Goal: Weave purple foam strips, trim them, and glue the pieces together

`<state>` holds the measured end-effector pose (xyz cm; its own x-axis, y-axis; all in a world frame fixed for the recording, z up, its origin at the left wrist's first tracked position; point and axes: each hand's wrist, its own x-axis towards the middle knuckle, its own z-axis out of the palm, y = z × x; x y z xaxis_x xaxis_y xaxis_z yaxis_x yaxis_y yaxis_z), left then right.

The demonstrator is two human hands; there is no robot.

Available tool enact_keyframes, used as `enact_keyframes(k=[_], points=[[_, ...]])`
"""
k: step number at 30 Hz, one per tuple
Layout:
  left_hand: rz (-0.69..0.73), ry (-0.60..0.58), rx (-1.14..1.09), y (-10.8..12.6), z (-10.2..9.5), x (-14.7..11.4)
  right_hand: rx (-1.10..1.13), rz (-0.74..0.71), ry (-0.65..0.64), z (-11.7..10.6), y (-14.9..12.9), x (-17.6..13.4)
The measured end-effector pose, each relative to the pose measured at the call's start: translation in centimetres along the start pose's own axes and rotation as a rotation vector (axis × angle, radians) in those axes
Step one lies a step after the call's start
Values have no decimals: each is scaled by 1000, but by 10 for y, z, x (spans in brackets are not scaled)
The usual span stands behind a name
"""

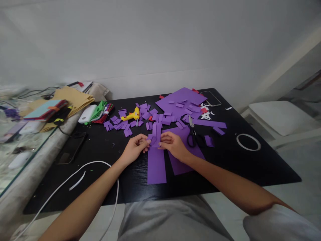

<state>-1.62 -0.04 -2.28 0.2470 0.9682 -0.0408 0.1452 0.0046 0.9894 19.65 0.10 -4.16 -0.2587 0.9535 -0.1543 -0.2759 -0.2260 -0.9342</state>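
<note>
Black table (260,167): clock centred on the hands, 12 pointing away from the body; spread with purple paper, mostly from 10 to 3.
Paper work: seemingly well under way; many pieces cut and folded, bigger stock left uncut.
Large purple sheet (187,94): at 1, near the far edge, with small pieces lying on top; apparently left whole.
Second purple sheet (179,164): at 4, partly under the right forearm; also whole, as far as visible.
Purple panel (156,167): flat on the table, running from the hands toward 6; near end bare.
Left hand (137,147): nearly closed, thumb and finger pinching paper at the 9 side of the folded piece.
Right hand (174,144): likewise nearly closed, thumb and fingers on the 3 side, opposite.
Scissors (194,133): laid down at 3, just beyond the right hand.
Yellow glue gun (131,116): between 10 and 11, among cut pieces.
Folded purple piece (155,131): between the 2 hands, over the panel's far end; glued or loose, cannot tell.
Small purple pieces (127,132): scattered from 10 to 2, many visibly creased.
</note>
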Motion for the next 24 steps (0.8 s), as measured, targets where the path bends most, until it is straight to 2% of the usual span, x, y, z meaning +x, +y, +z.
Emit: enact_keyframes(k=[2, 7, 13, 19, 24], points=[[25, 13, 14, 2, -2, 0, 4, -6, 11, 0, 0, 1], [24, -66, 12, 3, -2, -1, -9, -9, 24, -1, 2, 2], [90, -15, -22, -7, 0, 0, -51, -27, -7, -1, 4, 0], [159, -9, 151, -8, -1, -1, -49, -20, -39, 0, 4, -1], [174, 33, 204, -9, 1, -2, -28, -15, -49, 1, 3, 0]])
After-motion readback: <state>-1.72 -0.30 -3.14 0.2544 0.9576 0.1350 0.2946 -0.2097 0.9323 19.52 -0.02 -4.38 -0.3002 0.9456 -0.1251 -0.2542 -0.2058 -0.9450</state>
